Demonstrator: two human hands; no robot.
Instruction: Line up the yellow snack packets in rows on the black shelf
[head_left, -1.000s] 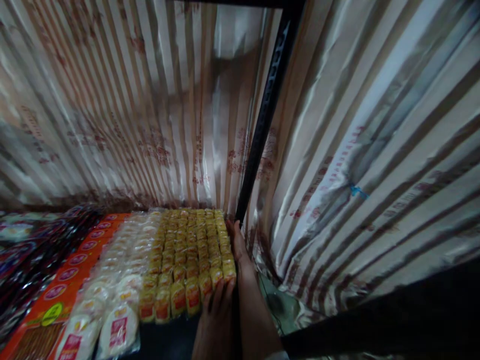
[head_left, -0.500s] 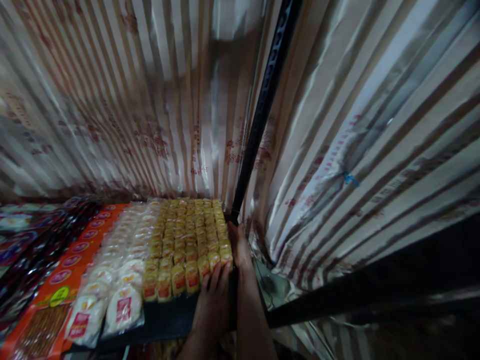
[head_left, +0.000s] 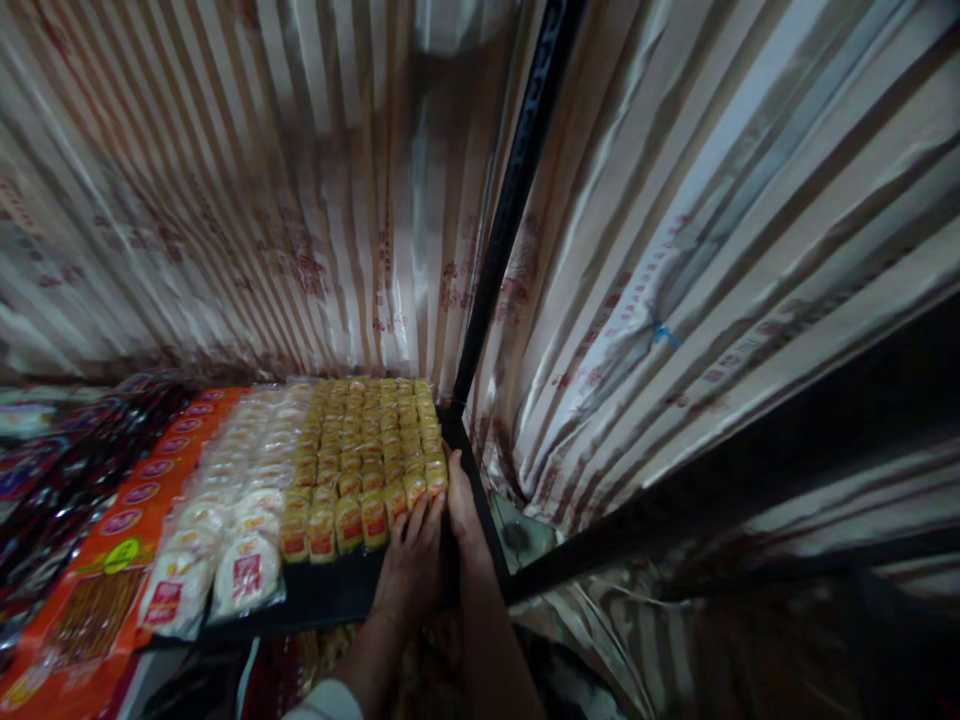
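Rows of small yellow wrapped snack packs (head_left: 360, 455) with red labels stand closely packed at the right end of a black shelf (head_left: 330, 588). My left hand (head_left: 411, 550) rests its outstretched fingers against the front packs near the right corner. Along the right side of the block lies my right hand (head_left: 461, 500), its fingers extended and touching the outermost row. Neither hand is wrapped around a pack. Left of the yellow packs are bagged round white cakes (head_left: 247, 570) in two rows.
Orange packets (head_left: 135, 495) and dark glossy packets (head_left: 90, 470) fill the shelf's left part. A black upright post (head_left: 506, 220) rises at the back right corner. Striped printed plastic sheeting (head_left: 322, 200) hangs behind and to the right. A black rail (head_left: 645, 535) runs off rightward.
My right hand has drawn back from the rear corner toward the front along the side of the packs. My left hand stays at the front packs. The view has shifted slightly.
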